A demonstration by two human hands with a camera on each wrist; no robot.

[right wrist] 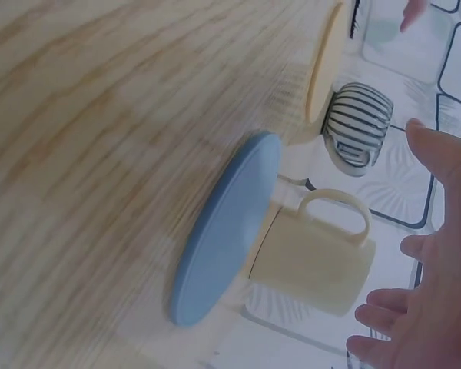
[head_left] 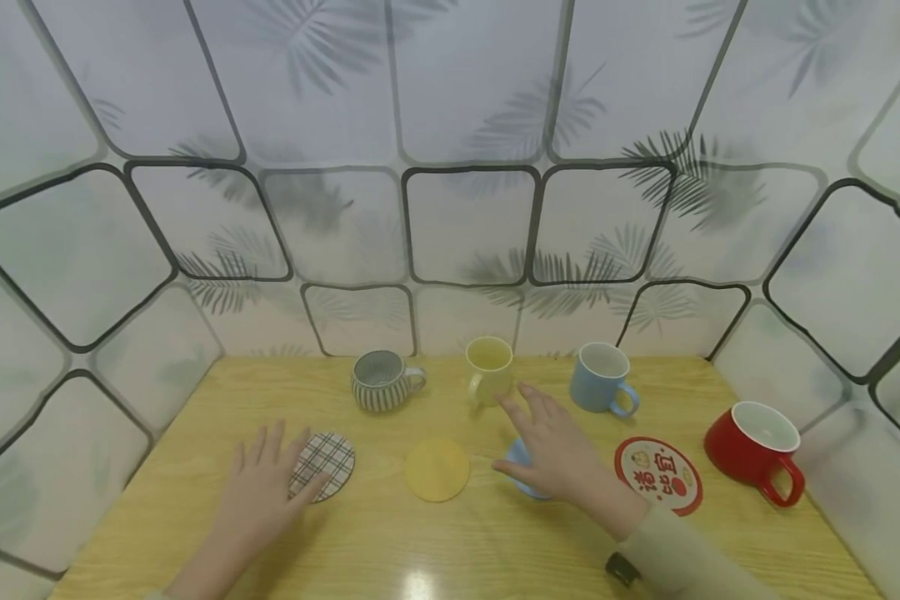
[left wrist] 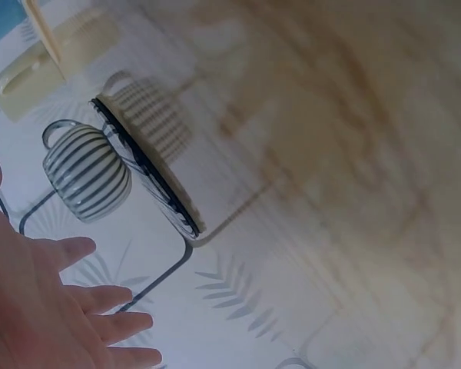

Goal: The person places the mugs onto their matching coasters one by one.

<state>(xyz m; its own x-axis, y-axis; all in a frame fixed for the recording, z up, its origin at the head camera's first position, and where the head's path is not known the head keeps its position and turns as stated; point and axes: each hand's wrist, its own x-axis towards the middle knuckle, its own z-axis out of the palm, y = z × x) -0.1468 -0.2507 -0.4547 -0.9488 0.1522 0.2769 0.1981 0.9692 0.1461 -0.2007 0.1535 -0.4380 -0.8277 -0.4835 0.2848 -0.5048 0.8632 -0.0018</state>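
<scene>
My left hand (head_left: 258, 492) hovers with spread fingers beside a plaid coaster (head_left: 332, 462), partly covering it in the head view. Behind that coaster stands a grey-striped mug (head_left: 378, 385), its handle to the right. My right hand (head_left: 551, 450) is over a blue coaster (head_left: 521, 467), fingers spread and holding nothing. A yellow mug (head_left: 492, 367) stands just beyond its fingertips; in the right wrist view the yellow mug (right wrist: 313, 261) is apart from the hand. A blue mug (head_left: 594, 387) is behind and to the right. A yellow coaster (head_left: 437, 470) lies between the hands.
A red mug (head_left: 742, 442) stands at the table's right side, next to a red-rimmed coaster (head_left: 658, 477) with Chinese characters. Patterned cloth (head_left: 465, 225) rises behind the wooden table (head_left: 375, 542) and along both sides. A dark band (head_left: 622, 569) shows at my right wrist.
</scene>
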